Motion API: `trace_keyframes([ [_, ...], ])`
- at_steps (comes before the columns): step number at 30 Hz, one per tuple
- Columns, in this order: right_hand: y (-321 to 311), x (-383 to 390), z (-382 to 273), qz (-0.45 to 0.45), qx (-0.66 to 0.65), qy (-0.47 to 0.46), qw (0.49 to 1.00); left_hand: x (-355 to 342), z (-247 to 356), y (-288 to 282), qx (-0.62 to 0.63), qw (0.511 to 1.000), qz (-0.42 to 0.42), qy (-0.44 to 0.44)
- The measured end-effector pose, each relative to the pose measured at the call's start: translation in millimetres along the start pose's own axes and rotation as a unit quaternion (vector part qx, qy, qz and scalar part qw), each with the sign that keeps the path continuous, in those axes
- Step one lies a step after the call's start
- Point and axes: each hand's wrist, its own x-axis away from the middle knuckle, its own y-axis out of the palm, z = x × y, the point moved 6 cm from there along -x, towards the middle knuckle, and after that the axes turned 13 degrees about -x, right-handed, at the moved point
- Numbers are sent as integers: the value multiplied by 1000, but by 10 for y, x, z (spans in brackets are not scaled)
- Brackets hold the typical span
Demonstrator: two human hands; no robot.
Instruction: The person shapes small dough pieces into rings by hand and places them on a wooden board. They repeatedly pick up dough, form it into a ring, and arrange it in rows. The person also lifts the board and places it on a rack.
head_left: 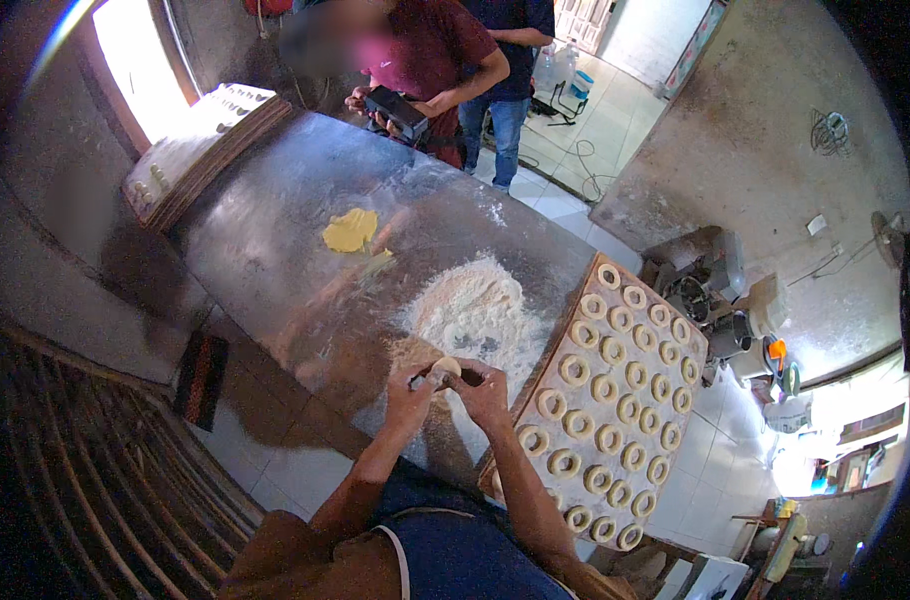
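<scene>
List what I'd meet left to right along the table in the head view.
Stacked boards → yellow lump → left hand → dough piece → right hand → board of dough rings. Flour mound left out: it overlaps the span of the hands.

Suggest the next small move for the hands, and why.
I'd probably shape the dough piece into a closed ring: the left hand and right hand both have it at their fingertips, and the board beside them carries dough rings. Fingers partly cover the piece, so I can't tell whether it's closed.
</scene>
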Motion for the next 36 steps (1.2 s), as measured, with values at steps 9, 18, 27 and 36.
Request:
trace_keyframes([
  [9, 413, 26, -192, -85, -33, 43, 995, -209, -420, 20, 245, 952, -165, -81],
  [18, 126, -216, 447, 123, -77, 84, 986, -271, -364, 37, 473, 862, -176, -48],
  [27, 653, -54, -281, 149, 79, 4, 986, -448, -941, 438, 461, 869, -172, 54],
  [36, 56, 142, -21, 217, 110, -56, 968, -279, -574, 948, 448, 845, -238, -172],
])
